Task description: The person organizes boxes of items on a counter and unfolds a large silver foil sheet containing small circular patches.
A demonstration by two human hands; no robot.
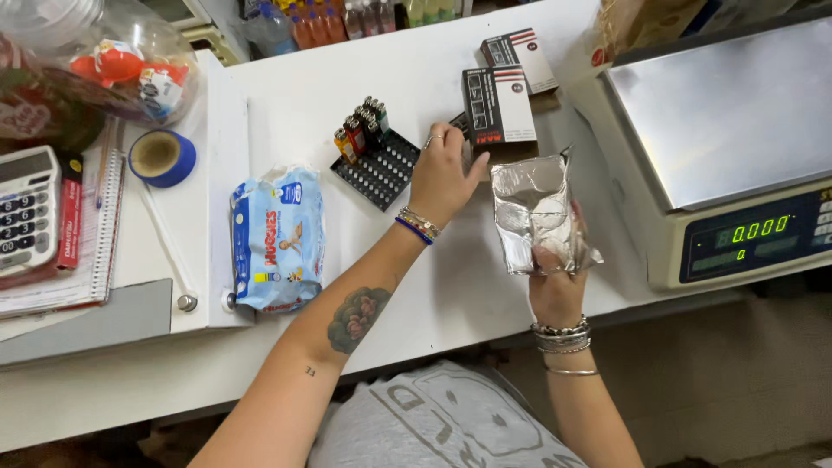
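Observation:
My right hand (555, 290) grips the bottom of an open silver foil pouch (536, 212), held upright above the white counter (295, 113). My left hand (442, 173) reaches forward and rests on the counter, its fingers touching a black-and-white box (498, 106) and a small dark item beside it. Whether those fingers grip anything is hidden. A second box of the same kind (520, 56) lies farther back. A black tray of lighters (374, 156) sits just left of my left hand.
A digital scale (737, 130) with a steel platform stands at the right. A blue pack of wipes (277, 238) lies left of centre. Blue tape roll (161, 158), calculator (26, 212), notebook (82, 251) and a clear jar of toys (121, 61) fill the left side.

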